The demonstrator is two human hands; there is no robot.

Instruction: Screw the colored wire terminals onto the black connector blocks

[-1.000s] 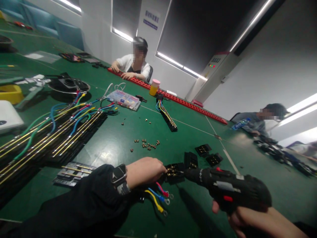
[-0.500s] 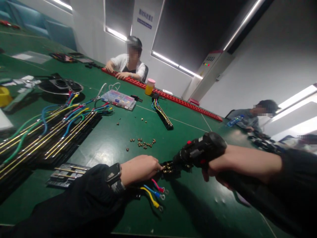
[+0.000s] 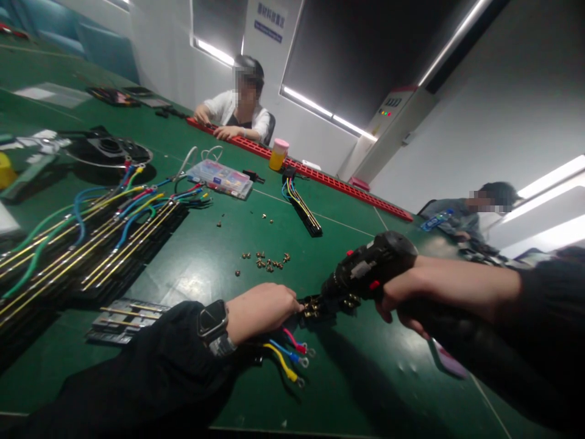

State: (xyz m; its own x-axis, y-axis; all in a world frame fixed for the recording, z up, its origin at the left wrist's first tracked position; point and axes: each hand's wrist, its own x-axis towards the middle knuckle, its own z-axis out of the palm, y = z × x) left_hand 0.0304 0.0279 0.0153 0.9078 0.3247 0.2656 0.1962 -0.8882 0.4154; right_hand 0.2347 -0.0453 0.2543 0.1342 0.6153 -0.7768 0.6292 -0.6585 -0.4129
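My right hand (image 3: pixel 404 289) grips a black cordless drill (image 3: pixel 361 268) with red marks. The drill's nose points down and left at a black terminal block (image 3: pixel 320 318) with brass screws. Closed fingers of my left hand (image 3: pixel 265 308) hold the block's left end; most of its body is hidden beneath the hand. Below that hand, a red wire (image 3: pixel 293 339), a blue wire (image 3: pixel 286 350) and a yellow wire (image 3: pixel 278 361) stick out, each with a ring terminal. The drill bit's tip cannot be clearly made out. Loose brass screws (image 3: pixel 269 263) lie just beyond my left hand.
Wired black strips with brass bars (image 3: pixel 123 238) fill the left, near a smaller bar assembly (image 3: pixel 130 320). Farther back are a clear parts box (image 3: pixel 222 178), a wired strip (image 3: pixel 304 207), a pink-lidded jar (image 3: pixel 278 155) and red edging (image 3: pixel 342 182). Two people sit across the table.
The drill's rear end has risen slightly, while its nose stays at the terminal block. My left hand keeps its place on the block. The whole view has shifted a little.
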